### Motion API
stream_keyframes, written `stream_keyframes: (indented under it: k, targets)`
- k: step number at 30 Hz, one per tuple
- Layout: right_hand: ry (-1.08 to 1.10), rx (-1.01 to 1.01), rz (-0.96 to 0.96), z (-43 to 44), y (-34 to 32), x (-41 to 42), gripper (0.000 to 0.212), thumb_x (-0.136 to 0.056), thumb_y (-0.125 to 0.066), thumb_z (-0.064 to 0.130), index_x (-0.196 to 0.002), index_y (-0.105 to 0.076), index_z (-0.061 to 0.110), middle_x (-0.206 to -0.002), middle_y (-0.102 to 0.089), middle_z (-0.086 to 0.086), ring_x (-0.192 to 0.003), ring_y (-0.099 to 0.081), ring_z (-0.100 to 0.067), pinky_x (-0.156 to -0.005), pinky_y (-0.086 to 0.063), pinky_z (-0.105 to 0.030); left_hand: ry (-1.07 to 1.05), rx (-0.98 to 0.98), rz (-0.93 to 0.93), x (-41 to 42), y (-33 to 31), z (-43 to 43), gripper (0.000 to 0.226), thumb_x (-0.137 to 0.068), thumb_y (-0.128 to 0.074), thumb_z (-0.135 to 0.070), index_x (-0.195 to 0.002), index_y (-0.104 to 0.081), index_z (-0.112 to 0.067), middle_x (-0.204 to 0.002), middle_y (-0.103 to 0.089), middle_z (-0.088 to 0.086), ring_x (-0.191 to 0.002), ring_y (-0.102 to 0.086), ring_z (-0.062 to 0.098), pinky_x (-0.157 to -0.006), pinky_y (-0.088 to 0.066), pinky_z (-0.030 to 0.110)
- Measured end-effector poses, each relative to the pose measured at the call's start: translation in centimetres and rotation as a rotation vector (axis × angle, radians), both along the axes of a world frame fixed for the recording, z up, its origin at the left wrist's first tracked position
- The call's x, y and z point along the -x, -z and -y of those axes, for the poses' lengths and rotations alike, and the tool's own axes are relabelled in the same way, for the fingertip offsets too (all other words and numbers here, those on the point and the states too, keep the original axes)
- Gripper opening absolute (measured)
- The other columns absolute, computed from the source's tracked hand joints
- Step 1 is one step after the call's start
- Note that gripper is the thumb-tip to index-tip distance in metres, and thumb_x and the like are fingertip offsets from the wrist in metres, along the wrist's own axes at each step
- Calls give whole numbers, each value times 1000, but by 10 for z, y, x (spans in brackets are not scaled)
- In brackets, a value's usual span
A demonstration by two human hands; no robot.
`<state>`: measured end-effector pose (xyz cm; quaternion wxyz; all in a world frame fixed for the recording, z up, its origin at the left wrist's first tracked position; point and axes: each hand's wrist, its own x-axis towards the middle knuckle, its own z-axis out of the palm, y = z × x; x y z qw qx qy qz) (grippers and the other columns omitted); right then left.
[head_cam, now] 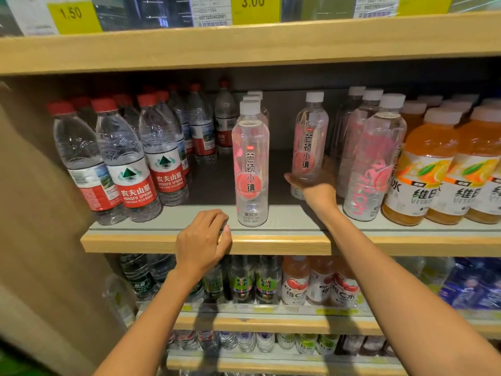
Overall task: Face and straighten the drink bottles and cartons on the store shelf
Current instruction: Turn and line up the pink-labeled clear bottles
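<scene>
The right hand [317, 191] grips one peach bottle [310, 142] right of the four-deep peach row [250, 164]; the left hand [202, 242] curls over the shelf edge [271, 244] below.

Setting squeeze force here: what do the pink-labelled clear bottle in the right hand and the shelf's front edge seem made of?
Clear white-capped bottle with pink label: probably thin plastic, glossy; see-through wall with streaked highlights. Pale shelf front edge: matte wood or wood-look laminate, faint grain; cannot tell which.
</scene>
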<state>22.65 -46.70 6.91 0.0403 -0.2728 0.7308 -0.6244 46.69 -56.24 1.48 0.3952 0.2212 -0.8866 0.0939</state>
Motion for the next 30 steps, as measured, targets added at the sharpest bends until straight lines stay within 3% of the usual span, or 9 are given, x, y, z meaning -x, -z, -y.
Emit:
stream_keyframes:
  k: [4, 7, 10, 16, 20, 22, 25, 28, 30]
  targets:
    - [169, 116, -288, -25, 11, -62, 41, -87, -65, 30, -112, -46, 4, -111, -45, -4, -106, -48, -23, -87, -43, -30, 1, -18, 3, -1, 0, 0, 35, -90, -40, -30, -89, -70, -11, -91, -68, 0, -79, -64, 17, -45, -45, 27]
    - [-59, 144, -235, -18, 6, -105, 60, -85, -64, 46, -130, -42, 13, -124, -44, 3, -114, -45, -9, -90, -38, -17, 16, -43, 21, -3, -2, -3, 36, -91, -40, -30, -91, -69, -10, -92, -68, 1, -81, -64, 18, -47, -47, 29]
    - [-142, 49, -235, 2, 3, -121, 77, -75, -71, 54, -130, -38, 12, -123, -44, -1, -116, -45, -15, -94, -46, -33, 46, -77, 61, -8, -6, -5, 38, -93, -38, -32, -95, -68, -9, -96, -67, 2, -86, -64, 19, -53, -50, 31]
    - [-8, -39, -273, 25, 6, -123, 74, -69, -80, 44, -118, -39, 8, -115, -45, -8, -107, -45, -20, -89, -47, -33, 98, -172, 102, -14, -12, -12, 46, -94, -34, -37, -104, -66, -5, -104, -66, 6, -97, -62, 22, -65, -50, 34]
    - [-24, -7, -232, 23, 4, -122, 67, -72, -80, 36, -118, -42, 6, -113, -47, -9, -104, -49, -21, -79, -43, -25, 82, -245, 102, -17, -13, -10, 26, -97, -50, -27, -107, -64, -8, -108, -65, 5, -104, -58, 22, -73, -47, 35]
    - [-74, 17, -223, 14, 2, -122, 64, -73, -79, 33, -117, -41, 7, -110, -51, -7, -100, -54, -20, -77, -49, -27, 48, -313, 39, -18, -18, -10, 20, -96, -51, -24, -105, -64, -11, -107, -65, 2, -103, -58, 20, -76, -45, 35]
    - [-164, 46, -209, -5, -2, -126, 60, -73, -80, 30, -114, -42, 9, -101, -57, 0, -92, -61, -18, -76, -54, -29, 69, -494, -203, -17, -44, -17, 20, -97, -51, -22, -105, -67, -13, -106, -67, -2, -99, -61, 17, -83, -47, 31]
    - [-238, 83, -207, -24, -7, -135, 56, -70, -81, 26, -111, -45, 12, -92, -59, 5, -81, -62, -10, -66, -48, -11, 250, -782, -425, -9, -87, -35, 21, -99, -49, -22, -106, -68, -16, -103, -69, -4, -97, -63, 11, -88, -49, 29]
    - [-290, 86, -224, -35, -10, -143, 53, -68, -81, 22, -106, -46, 13, -87, -58, 10, -76, -61, -5, -62, -47, -9, 427, -987, -530, -1, -115, -54, 23, -101, -46, -25, -106, -66, -17, -108, -69, 1, -100, -65, 12, -90, -50, 30]
